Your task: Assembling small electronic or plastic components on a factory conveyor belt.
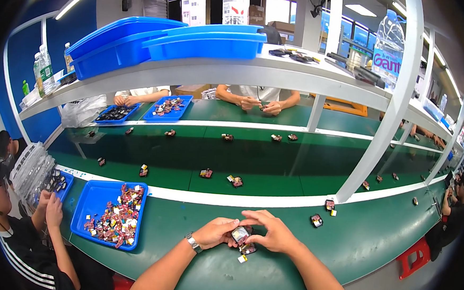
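Green worktop. Clock centred on a small dark-and-pink piece just above it, in the left hand, fingers curled round its edge. Right hand: thumb and index spread wide beside the piece; thumb contact, cannot tell. Blue tray, filled, at 9 o'clock; red stool, 3. Beyond, at 12: green belt, scattered pieces, white shelf above, bright windows.
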The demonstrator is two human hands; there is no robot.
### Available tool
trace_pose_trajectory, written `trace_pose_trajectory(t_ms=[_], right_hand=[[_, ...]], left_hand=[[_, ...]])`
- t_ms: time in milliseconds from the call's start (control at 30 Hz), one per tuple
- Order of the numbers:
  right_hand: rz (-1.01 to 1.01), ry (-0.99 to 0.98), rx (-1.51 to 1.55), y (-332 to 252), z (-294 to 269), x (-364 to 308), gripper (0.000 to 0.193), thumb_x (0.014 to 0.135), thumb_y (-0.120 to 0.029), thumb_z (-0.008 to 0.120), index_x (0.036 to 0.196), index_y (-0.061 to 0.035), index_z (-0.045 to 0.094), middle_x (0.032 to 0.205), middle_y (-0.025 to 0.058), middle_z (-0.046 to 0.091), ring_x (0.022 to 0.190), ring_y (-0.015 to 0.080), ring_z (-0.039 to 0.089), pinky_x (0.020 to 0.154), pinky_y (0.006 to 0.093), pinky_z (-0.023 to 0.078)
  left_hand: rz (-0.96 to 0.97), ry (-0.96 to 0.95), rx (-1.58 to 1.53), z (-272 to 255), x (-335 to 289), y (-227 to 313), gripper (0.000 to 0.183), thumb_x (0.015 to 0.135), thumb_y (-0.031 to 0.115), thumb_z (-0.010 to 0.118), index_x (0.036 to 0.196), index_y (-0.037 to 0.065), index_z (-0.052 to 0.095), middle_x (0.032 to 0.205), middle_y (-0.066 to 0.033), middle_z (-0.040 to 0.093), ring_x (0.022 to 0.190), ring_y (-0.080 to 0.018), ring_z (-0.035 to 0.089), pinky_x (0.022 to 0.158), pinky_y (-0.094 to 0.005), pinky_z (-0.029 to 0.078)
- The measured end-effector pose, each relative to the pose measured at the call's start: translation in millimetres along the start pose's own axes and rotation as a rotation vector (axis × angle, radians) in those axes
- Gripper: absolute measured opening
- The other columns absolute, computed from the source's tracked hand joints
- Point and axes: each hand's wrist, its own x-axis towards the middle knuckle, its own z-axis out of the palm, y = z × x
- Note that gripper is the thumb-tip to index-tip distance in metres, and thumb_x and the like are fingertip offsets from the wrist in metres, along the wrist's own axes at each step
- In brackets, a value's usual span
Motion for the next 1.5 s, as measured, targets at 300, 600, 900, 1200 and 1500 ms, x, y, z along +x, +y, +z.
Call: trace_pose_trajectory(t_ms=[300,600,900,1200,1500], right_hand=[[-0.248,0.067,-0.263,14.6,6.2,-8.5,0.035,0.077,-0.009,0.074,0.111,-0.0128,0.067,0.130,0.0083,0.055,0.121,0.0290,0.051,0.100,0.0404,0.045],[-0.149,0.129,-0.275,21.4,15.5,-2.2,0.016,0.078,-0.012,0.074,0.090,-0.0078,0.064,0.124,0.0084,0.056,0.115,0.0300,0.054,0.095,0.0398,0.047],[-0.050,0.121,-0.149,24.9,16.2,-4.8,0.011,0.082,-0.013,0.072,0.092,-0.0091,0.070,0.121,0.0079,0.060,0.115,0.0287,0.055,0.094,0.0388,0.048],[0.007,0.265,-0.015,25.3,27.0,-7.3,0.011,0.083,-0.015,0.070,0.092,-0.0089,0.072,0.115,0.0083,0.065,0.111,0.0288,0.058,0.094,0.0391,0.048],[-0.034,0.209,0.008,27.1,27.4,-8.8,0.013,0.082,-0.013,0.071,0.093,-0.0077,0.071,0.117,0.0089,0.063,0.111,0.0280,0.057,0.091,0.0392,0.049]], left_hand=[[0.089,0.085,-0.030,14.1,1.4,-5.2,0.037,0.101,0.021,0.051,0.130,-0.002,0.051,0.112,-0.0110,0.062,0.098,-0.0175,0.065,0.084,-0.0326,0.057],[0.136,0.198,0.105,21.5,4.8,-9.1,0.032,0.101,0.012,0.048,0.130,-0.002,0.051,0.119,-0.0138,0.060,0.100,-0.0192,0.066,0.088,-0.0308,0.058],[0.119,0.196,0.093,17.6,4.8,-7.0,0.033,0.100,0.008,0.049,0.131,-0.003,0.050,0.126,-0.0147,0.057,0.109,-0.0203,0.063,0.091,-0.0327,0.056],[0.215,0.090,0.086,16.0,2.8,-9.0,0.041,0.095,0.003,0.056,0.134,-0.002,0.046,0.126,-0.0146,0.058,0.112,-0.0197,0.061,0.095,-0.0342,0.053],[0.185,0.132,-0.010,17.9,4.1,-12.0,0.034,0.096,0.002,0.054,0.129,0.000,0.050,0.121,-0.0128,0.060,0.108,-0.0196,0.062,0.091,-0.0338,0.055]])
